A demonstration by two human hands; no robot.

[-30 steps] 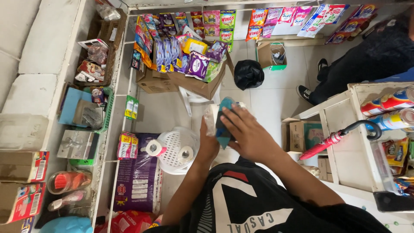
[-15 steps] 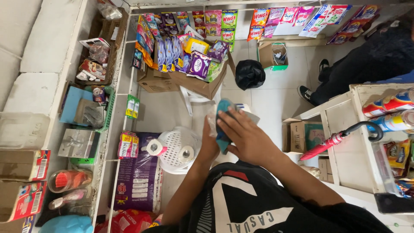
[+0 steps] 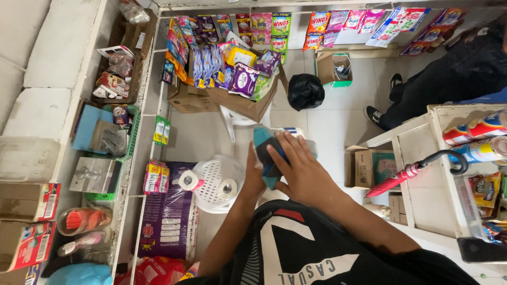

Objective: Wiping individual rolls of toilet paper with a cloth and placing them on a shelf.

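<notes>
Right hand (image 3: 301, 171) lies spread over a blue packet (image 3: 265, 154), left hand (image 3: 254, 177) grasping it underneath, white basket (image 3: 211, 182) at nine o'clock.

Open tiled floor (image 3: 338, 126) lies ahead of my grip; a cardboard box of packets (image 3: 232, 95) and white basket (image 3: 216, 182) crowd the left, a white shelf (image 3: 422, 174) hems the right.

floor (image 3: 338, 126) | cardboard boxes (image 3: 240, 100) | black bag (image 3: 305, 91) | white basket (image 3: 214, 182)
</notes>
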